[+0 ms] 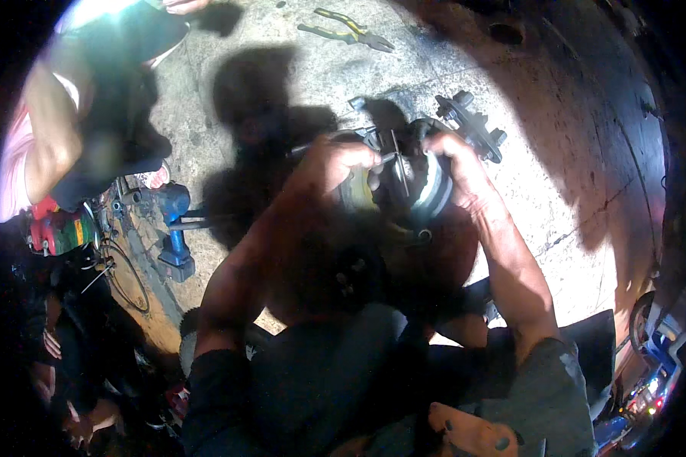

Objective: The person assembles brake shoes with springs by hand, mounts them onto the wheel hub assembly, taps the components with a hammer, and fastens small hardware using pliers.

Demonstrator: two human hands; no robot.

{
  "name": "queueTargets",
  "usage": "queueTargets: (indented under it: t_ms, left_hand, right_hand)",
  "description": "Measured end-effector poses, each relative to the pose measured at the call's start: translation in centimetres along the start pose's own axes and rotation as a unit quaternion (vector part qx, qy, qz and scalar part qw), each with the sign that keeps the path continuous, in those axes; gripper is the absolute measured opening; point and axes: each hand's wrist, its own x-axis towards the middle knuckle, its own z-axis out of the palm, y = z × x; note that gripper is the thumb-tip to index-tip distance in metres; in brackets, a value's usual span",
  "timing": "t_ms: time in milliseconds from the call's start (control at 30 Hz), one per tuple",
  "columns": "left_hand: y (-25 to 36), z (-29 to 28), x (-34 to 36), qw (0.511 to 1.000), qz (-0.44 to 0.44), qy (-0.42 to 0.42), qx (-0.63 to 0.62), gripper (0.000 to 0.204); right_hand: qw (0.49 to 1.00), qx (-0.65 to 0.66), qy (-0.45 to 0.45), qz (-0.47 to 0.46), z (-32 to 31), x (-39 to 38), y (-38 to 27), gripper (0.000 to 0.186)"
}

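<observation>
Between my two hands is a round assembly with two curved pieces that look like brake shoes (434, 190), with thin metal rods or springs across its middle. My left hand (337, 164) grips its left side, thumb and fingers closed near a yellowish curved edge (356, 190). On the opposite side, my right hand (465, 169) is closed around the shiny right-hand curve. A small metal ring (424, 235) shows at the lower edge. Glare and deep shadow hide the finer parts. Just beyond my right hand lies a dark metal part with stubby projections (472, 126).
Pliers with yellow-and-black handles (351, 30) lie far ahead on the concrete floor. At left are a blue cordless power tool (177, 232), a thin cable (122, 286) and a red-and-green object (61, 228). Another person's arm (57, 129) is at upper left. A blue machine (659, 373) stands lower right.
</observation>
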Motion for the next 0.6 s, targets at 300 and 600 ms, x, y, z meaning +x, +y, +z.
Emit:
queueTargets:
  t_ms: [300, 600]
  left_hand:
    - [-2.1, 1.5, 1.4, 0.983, -0.012, -0.016, -0.185, 0.016]
    - [-2.1, 2.8, 1.1, 0.992, 0.065, 0.019, -0.110, 0.010]
  right_hand:
    - [0.993, 0.111, 0.029, 0.029, 0.9, 0.2, 1.2, 0.023]
    - [0.998, 0.023, 0.063, -0.022, 1.2, 0.1, 1.0, 0.029]
